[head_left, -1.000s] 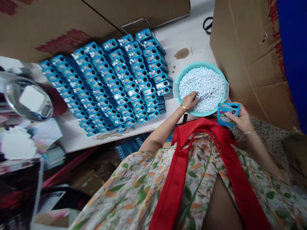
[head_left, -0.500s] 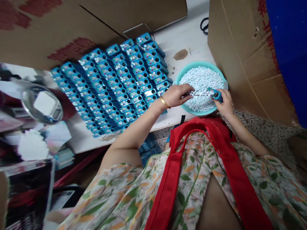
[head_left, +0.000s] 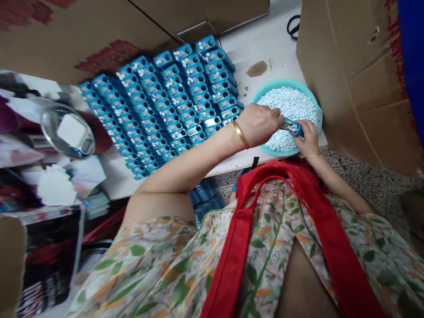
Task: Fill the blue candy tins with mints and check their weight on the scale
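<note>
My right hand (head_left: 308, 137) is closed around a small blue box (head_left: 293, 126), holding it tilted over a turquoise basin (head_left: 319, 115). White pellets (head_left: 288, 99) fill the basin, and several more show on the face of the box. At the box's left end, my left hand (head_left: 263, 125) has its fingers pinched together, knuckles up. Whatever lies between those fingertips is hidden. A gold bracelet (head_left: 240, 134) circles the left wrist. To the left, rows of similar blue boxes (head_left: 175, 104) stand packed on the white table (head_left: 274, 48), many with white pellets on top.
Cardboard walls rise behind the boxes (head_left: 165, 15) and right of the basin (head_left: 361, 88). Black-handled scissors (head_left: 293, 27) lie at the back. A metal bowl (head_left: 68, 132) with a white object sits at the left, near papers (head_left: 56, 185). A red apron strap (head_left: 228, 247) hangs in front.
My left hand has risen out of the pellets and moved to the box's end. The box has turned in my right hand, showing more of its face. The whole view has shifted slightly.
</note>
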Demonstrator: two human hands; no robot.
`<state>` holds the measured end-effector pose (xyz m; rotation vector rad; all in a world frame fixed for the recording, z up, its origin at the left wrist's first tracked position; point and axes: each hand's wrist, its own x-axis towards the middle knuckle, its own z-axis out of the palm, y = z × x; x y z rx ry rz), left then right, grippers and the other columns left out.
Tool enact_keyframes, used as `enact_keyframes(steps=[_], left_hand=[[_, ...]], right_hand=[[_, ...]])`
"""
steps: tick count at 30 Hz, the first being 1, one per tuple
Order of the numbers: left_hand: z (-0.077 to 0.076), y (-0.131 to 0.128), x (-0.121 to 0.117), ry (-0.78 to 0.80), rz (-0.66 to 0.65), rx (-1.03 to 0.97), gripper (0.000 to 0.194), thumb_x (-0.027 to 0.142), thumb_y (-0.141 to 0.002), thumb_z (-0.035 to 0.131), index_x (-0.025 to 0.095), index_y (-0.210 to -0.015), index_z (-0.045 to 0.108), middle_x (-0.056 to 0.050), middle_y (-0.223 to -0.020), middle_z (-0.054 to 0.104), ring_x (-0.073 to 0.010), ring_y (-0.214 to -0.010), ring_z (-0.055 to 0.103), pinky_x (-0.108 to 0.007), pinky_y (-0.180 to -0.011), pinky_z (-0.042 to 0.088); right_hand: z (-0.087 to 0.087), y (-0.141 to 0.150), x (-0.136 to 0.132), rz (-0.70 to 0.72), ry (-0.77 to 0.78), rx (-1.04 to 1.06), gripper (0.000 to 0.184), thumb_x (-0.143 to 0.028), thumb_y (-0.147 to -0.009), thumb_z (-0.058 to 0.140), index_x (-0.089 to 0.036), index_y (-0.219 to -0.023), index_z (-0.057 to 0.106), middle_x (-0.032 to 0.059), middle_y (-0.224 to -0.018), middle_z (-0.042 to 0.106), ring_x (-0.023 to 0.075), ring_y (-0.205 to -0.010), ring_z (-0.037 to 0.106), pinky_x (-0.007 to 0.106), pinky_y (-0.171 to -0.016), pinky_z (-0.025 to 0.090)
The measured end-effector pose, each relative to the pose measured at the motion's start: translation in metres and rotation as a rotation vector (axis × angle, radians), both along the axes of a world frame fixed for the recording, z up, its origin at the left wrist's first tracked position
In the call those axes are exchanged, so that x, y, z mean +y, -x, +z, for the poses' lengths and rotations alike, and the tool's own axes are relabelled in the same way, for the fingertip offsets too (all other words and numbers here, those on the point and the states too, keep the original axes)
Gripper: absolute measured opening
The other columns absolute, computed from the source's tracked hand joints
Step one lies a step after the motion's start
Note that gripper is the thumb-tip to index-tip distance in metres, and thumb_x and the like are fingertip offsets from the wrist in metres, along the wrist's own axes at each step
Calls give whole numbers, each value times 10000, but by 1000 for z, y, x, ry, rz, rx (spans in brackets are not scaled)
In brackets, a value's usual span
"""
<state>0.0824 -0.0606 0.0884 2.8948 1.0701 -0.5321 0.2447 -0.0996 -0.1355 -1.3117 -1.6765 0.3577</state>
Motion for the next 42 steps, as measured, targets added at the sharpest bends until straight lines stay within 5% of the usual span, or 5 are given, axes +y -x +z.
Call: enact_keyframes(steps=[5,10,19,31,42], left_hand=[[-36,43,14,-78,45,-230,244,301,-995,428,188,-1067,631,-82,-978,625,-226,-920,625,-380,-803,460],[-123,94,34,-14,338,-138,179,263,-943,511,154,-1038,617,-150,-1026,649,-276,-935,628,-384,-777,462],[-220,27,39,187,429,-251,320,251,-979,429,151,-1257,552,-154,-1307,601,-277,-1133,596,-366,-911,439],[-121,81,37,207,188,-544,364,395,-961,478,145,-1203,584,-112,-1122,669,-213,-991,635,-321,-881,479],[-33,28,14,95,53,-203,200,277,-927,510,179,-1028,652,-87,-966,644,-257,-886,652,-370,-772,464]], right_hand=[[2,-5,-4,-46,56,40,379,-479,-939,537,-246,-1235,567,100,-1190,620,278,-1150,575,479,-1026,489],[5,-22,-18,-181,67,172,459,-517,-908,603,-208,-1243,548,108,-1168,614,279,-1132,596,486,-1029,484],[-5,-27,-32,-232,102,298,513,-522,-840,688,-184,-1199,548,88,-1121,621,252,-1054,631,466,-966,520],[0,-24,-18,-187,61,204,423,-434,-873,641,-183,-1205,566,124,-1121,614,280,-1088,598,494,-999,488],[3,8,0,-12,13,82,367,-322,-905,526,-215,-1255,527,119,-1196,592,281,-1169,559,480,-1031,484]])
